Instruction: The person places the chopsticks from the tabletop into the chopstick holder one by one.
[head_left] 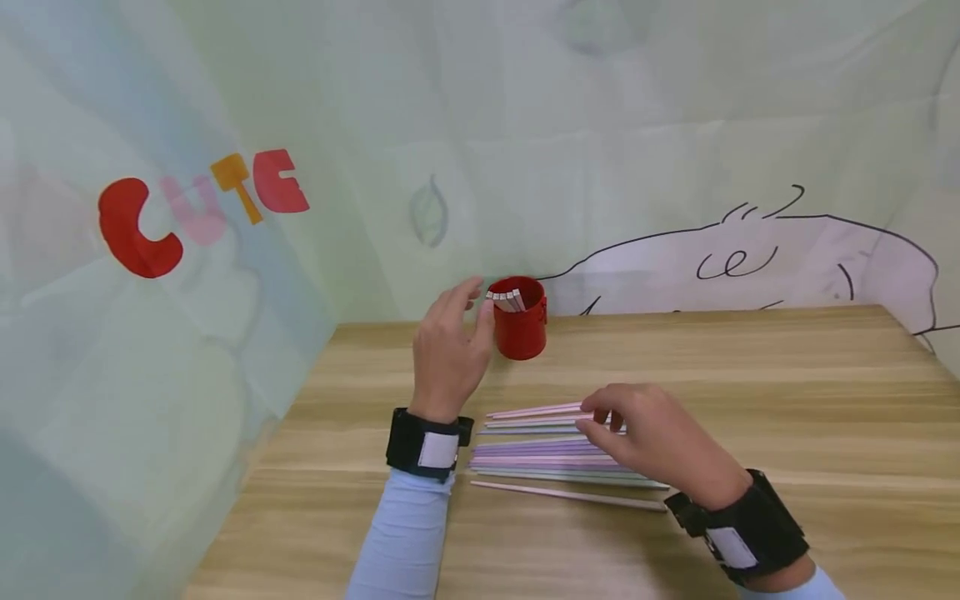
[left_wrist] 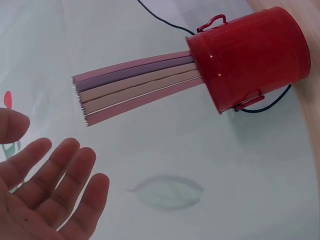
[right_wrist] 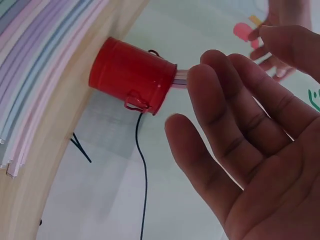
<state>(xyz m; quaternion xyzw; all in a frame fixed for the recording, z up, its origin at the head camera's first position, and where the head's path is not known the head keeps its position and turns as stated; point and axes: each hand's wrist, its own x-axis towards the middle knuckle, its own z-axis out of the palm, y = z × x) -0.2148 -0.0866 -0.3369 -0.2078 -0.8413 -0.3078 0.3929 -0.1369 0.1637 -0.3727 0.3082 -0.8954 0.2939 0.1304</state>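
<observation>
A red bucket [head_left: 521, 333] with small side handles stands at the back of the table, several pastel paper strips [left_wrist: 135, 85] poking out of its mouth. Just left of its rim is my left hand [head_left: 452, 350], fingers loosely spread and holding nothing; the left wrist view shows a gap between the fingers and the strips. My right hand [head_left: 651, 433] hovers over the right part of a row of pastel strips [head_left: 540, 458] lying on the table. Its fingers are relaxed and slightly bent, and the palm is bare in the right wrist view.
One pale strip [head_left: 562, 495] lies apart at the near side of the row. The wooden table [head_left: 787, 375] meets a printed cloth backdrop [head_left: 487, 167] right behind the bucket. Coloured letters [head_left: 142, 229] show on the left side of the cloth.
</observation>
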